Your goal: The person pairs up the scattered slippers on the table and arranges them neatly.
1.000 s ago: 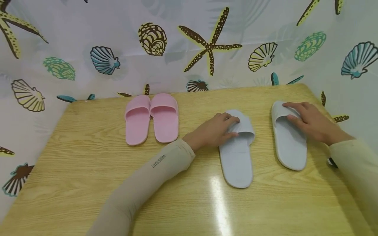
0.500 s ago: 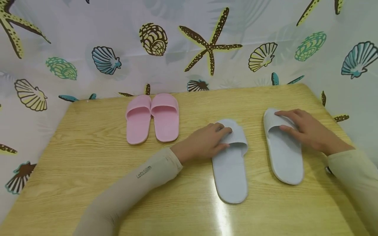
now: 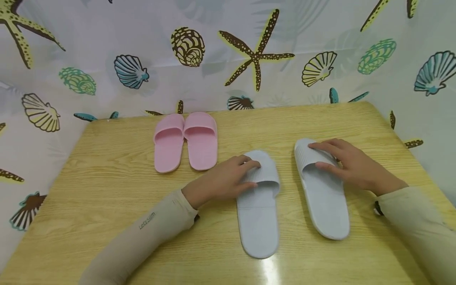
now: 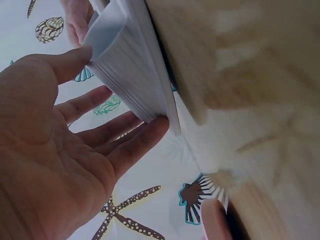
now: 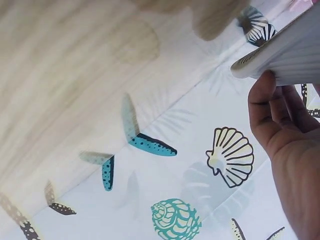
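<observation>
Two white slide slippers lie on the wooden table, toes pointing away from me. My left hand [image 3: 222, 180] holds the left white slipper [image 3: 259, 225] by its ribbed strap. In the left wrist view, the left hand [image 4: 55, 150] has its thumb at the strap's opening and its fingertips towards the toe of the slipper [image 4: 127, 70]. Over the strap of the right white slipper [image 3: 325, 204], my right hand [image 3: 356, 168] grips with spread thumb and fingers. The right wrist view shows that hand [image 5: 290, 125] with curled fingers against the slipper's toe [image 5: 285, 52]. A gap separates the two slippers.
A pair of pink slippers [image 3: 201, 148] stands side by side at the table's back left. Behind the table [image 3: 107, 190] hangs a white cloth [image 3: 156, 51] printed with shells and starfish; it also lines both sides.
Both white slippers have slid left and towards me, with my hands on them. The gap between them has narrowed slightly. The pink pair has stayed put.
</observation>
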`<state>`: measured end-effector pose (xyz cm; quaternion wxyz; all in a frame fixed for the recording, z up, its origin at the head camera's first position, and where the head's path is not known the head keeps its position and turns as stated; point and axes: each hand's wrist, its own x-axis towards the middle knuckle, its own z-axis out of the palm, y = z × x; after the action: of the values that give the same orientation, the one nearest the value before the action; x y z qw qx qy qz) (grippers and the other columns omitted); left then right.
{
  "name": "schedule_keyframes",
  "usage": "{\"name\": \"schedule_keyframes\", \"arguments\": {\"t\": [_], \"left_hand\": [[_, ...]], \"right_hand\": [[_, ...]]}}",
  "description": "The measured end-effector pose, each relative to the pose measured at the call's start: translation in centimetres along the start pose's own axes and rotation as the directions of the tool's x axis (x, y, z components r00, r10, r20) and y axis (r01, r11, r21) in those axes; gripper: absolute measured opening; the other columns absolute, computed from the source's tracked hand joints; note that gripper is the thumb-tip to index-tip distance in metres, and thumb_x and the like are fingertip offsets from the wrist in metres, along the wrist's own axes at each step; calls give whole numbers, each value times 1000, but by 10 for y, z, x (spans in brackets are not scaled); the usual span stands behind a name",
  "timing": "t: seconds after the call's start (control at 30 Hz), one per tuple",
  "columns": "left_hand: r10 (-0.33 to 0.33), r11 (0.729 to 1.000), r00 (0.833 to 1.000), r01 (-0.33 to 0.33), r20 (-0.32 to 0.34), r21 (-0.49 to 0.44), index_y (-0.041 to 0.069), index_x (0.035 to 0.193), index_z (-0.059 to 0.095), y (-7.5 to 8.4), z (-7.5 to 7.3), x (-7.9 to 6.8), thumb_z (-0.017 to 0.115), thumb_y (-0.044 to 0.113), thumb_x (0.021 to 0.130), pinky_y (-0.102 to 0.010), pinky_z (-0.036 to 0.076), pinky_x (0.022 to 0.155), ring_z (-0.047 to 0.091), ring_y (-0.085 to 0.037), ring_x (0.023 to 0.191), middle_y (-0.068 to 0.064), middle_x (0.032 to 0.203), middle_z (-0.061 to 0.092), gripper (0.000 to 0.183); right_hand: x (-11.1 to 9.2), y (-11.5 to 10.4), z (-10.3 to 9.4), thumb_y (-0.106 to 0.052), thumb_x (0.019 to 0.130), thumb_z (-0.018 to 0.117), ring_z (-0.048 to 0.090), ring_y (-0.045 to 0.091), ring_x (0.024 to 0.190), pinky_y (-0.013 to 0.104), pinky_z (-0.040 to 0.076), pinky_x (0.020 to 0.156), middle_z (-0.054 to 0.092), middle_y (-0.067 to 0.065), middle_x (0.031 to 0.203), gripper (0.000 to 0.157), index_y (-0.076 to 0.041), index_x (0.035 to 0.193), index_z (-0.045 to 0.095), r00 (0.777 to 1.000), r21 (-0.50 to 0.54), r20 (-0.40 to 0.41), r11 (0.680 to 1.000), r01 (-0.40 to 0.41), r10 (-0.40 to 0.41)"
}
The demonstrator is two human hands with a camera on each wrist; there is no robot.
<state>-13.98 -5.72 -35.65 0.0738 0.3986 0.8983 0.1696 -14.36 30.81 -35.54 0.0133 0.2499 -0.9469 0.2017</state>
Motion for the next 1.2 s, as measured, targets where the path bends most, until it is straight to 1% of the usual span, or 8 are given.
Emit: {"name": "schedule_keyframes", "arguments": {"t": [0.13,0.3,0.5,0.73,0.9,1.03,1.1,1.2], "left_hand": [[-15,1000,1000,15,-5,-7,18,140,51,-4,-2,-10,63,39,98,-40,49,102,58,-24,121,-9,135,57,49],[-15,1000,1000,15,-18,11,19,139,52,-7,-3,-19,63,41,97,-38,51,99,61,-22,117,-8,133,58,49],[-29,1000,999,29,-29,12,18,139,52,-10,-6,-29,64,40,96,-37,52,95,63,-21,111,-7,130,59,49],[-56,998,998,56,-12,18,19,140,51,-11,-9,-36,65,40,96,-38,53,94,62,-21,111,-8,132,58,51],[-75,997,997,76,-15,25,18,139,52,-13,-11,-42,66,39,95,-37,53,94,62,-21,112,-8,130,59,50],[-75,997,997,76,-16,30,19,140,52,-15,-11,-45,65,40,95,-37,52,96,62,-21,113,-7,130,59,51],[-70,997,997,70,-15,29,18,140,52,-16,-10,-45,65,40,96,-37,51,97,62,-21,113,-7,131,58,51],[-84,996,996,84,-8,27,19,141,51,-17,-10,-46,64,41,96,-37,51,98,61,-20,114,-6,131,58,52]], "right_hand": [[5,-9,5,-31,94,69,51,29,125,54,42,99,54,8,136,55,-35,145,49,999,-9,8,999,38,-38],[11,-17,11,-30,96,67,51,27,126,53,43,99,54,6,136,55,-33,147,48,997,4,32,998,69,-69],[17,-31,18,-28,95,67,51,26,125,52,45,98,55,5,136,56,-29,148,47,988,-6,43,989,149,-149],[25,-47,29,-37,86,77,56,19,116,45,50,93,59,0,127,60,-31,142,54,976,-49,5,974,219,-219],[28,-55,34,-37,82,81,59,14,109,39,52,85,61,-2,123,62,-28,138,58,956,-69,-30,955,289,-292],[30,-60,36,-38,81,82,60,16,110,40,54,87,63,0,124,63,-24,138,60,947,-81,-31,945,317,-320],[31,-62,37,-40,81,80,61,18,111,41,54,89,63,2,124,62,-22,137,60,944,-84,-16,941,327,-329],[34,-64,39,-44,83,78,62,20,112,42,54,91,64,3,124,61,-20,137,61,938,-86,11,934,347,-347]]}}
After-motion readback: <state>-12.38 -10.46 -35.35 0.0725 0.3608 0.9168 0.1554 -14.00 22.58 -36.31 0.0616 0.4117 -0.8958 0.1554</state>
